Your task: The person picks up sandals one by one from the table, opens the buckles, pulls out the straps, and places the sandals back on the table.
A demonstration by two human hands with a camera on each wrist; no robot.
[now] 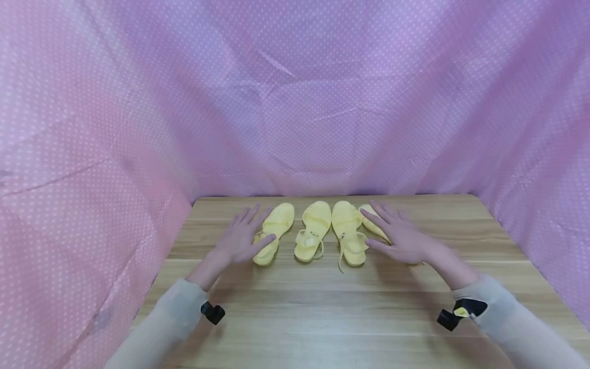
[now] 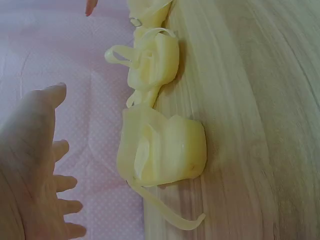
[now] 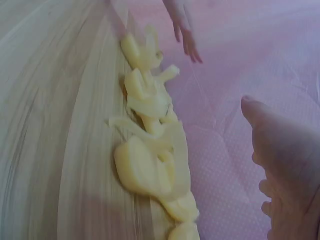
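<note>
Several pale yellow strappy sandals stand in a row near the back of the wooden table. In the head view my left hand (image 1: 239,242), fingers spread and straight, is over the outer side of the leftmost sandal (image 1: 282,215). The left wrist view shows this hand (image 2: 30,165) raised apart from the nearest sandal (image 2: 172,150), whose strap hangs loose. My right hand (image 1: 404,240), also spread, covers much of the rightmost sandal (image 1: 377,230). Between the hands lie two more, a left-middle sandal (image 1: 317,220) and a right-middle sandal (image 1: 346,220). Neither hand holds anything.
The wood-grain table (image 1: 304,307) extends toward me in front of the sandals. A pink dotted cloth (image 1: 313,128) hangs behind the table and along both sides. Black wrist cameras sit on the left sleeve (image 1: 177,310) and the right sleeve (image 1: 502,307).
</note>
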